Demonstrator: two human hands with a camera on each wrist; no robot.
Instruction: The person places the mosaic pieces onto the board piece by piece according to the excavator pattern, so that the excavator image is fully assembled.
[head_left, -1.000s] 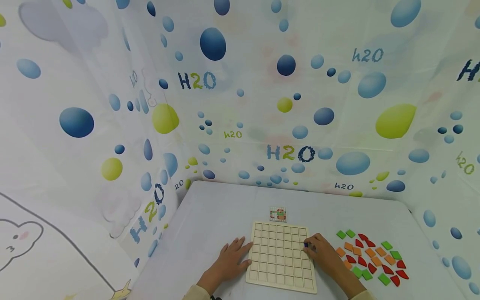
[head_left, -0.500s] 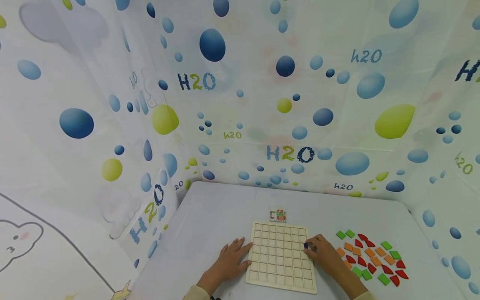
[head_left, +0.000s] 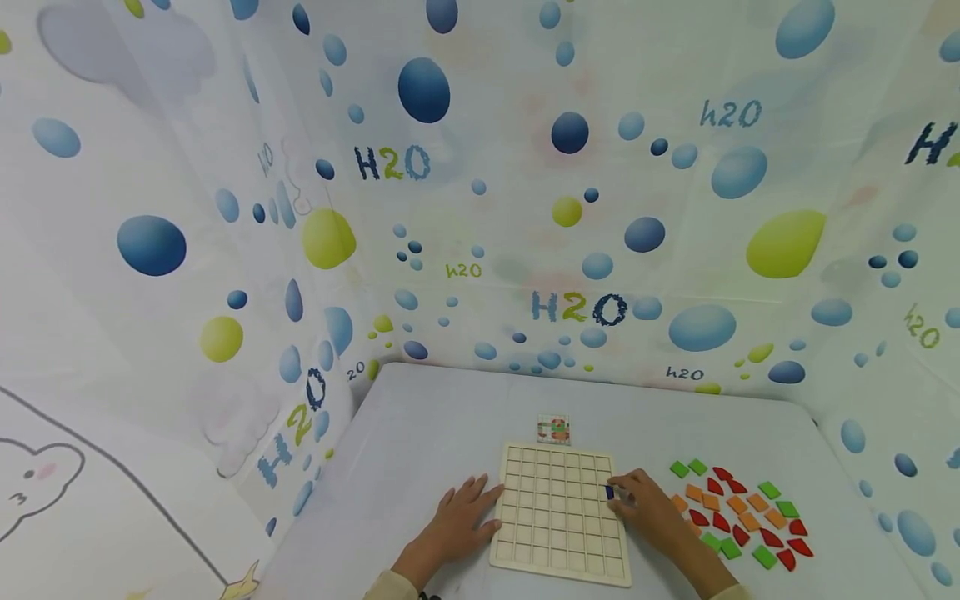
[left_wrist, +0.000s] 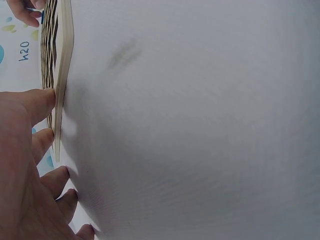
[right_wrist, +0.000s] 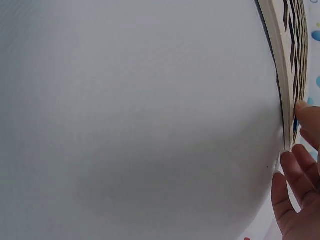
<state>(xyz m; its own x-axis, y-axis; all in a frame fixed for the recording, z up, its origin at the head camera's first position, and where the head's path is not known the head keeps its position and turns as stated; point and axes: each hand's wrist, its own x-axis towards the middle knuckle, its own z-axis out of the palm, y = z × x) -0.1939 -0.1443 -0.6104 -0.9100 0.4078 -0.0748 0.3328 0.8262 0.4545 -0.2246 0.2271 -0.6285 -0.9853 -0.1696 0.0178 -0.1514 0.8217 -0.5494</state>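
A pale wooden grid board [head_left: 557,515] lies flat in front of me, its square cells divided by thin ridges. My left hand [head_left: 463,517] rests at the board's left edge with fingers spread; in the left wrist view its thumb and index finger touch the rim. At the right edge, the fingertips of my right hand [head_left: 641,504] hold a small dark blue tile [head_left: 610,492] at a cell of the rightmost column. In the right wrist view only a sliver of the blue tile [right_wrist: 296,124] shows beside the fingers, and the rest is hidden.
Loose green, orange and red pieces [head_left: 737,504] are scattered on the white tabletop [head_left: 420,425] to the right, partly behind my right forearm. A small picture card [head_left: 553,429] lies just beyond the board. Printed cloth walls [head_left: 495,233] enclose the table.
More of the blue tile shows now between the right fingertips and the board. The right fingers shifted only slightly. My left hand stays in place.
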